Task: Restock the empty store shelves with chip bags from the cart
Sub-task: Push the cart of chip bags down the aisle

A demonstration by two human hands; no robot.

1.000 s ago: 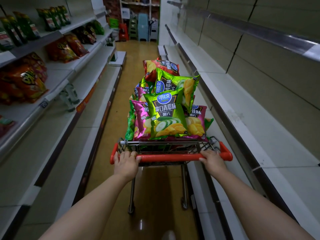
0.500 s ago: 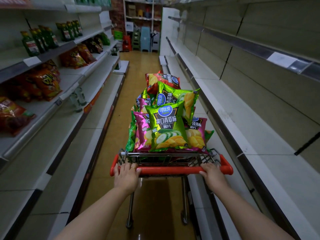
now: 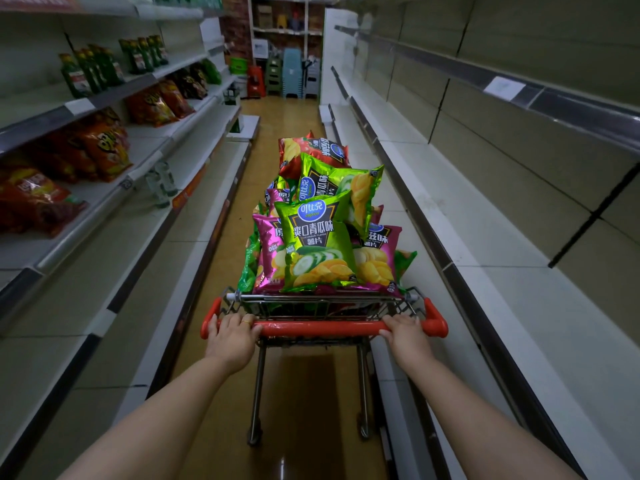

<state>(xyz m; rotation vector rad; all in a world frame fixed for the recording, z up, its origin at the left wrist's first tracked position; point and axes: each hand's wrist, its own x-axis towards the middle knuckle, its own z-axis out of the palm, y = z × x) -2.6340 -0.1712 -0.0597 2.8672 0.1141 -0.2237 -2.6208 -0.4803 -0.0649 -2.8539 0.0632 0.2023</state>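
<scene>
Chip bags (image 3: 317, 244): heaped in the cart (image 3: 311, 303) at the centre of the frame, rising well above its wire rim; none is on a shelf.
Front bag (image 3: 313, 261): green, upright, printed with cucumber slices and crisps, facing the camera.
Pink bags (image 3: 268, 258): one on each side, just behind the green front bag and touching it.
Upper pile: a second green bag (image 3: 341, 183) lies tilted above the front one, and a red bag (image 3: 311, 150) sits at the far top.
Cart: metal basket on thin legs with a red handle (image 3: 322, 329) across its near end; it stands on the yellow-brown aisle floor (image 3: 277, 119), close to the right-hand shelving.
Left hand (image 3: 232, 336): clamped on the left end of the handle with its fingers curled over the bar; it wears a ring (image 3: 246, 322).
Right hand (image 3: 406, 336): wrapped round the right end of the handle, knuckles up.
Right-side shelves (image 3: 485, 244): pale boards along the right of the frame; a white label (image 3: 504, 88) sits on the upper rail.
Left-side shelves (image 3: 114, 233): orange and red snack bags (image 3: 104, 147) on the middle level, green bottles (image 3: 90, 72) on the level above.
Far end: stacked stools (image 3: 292, 76) at the upper centre, too small to tell more.
</scene>
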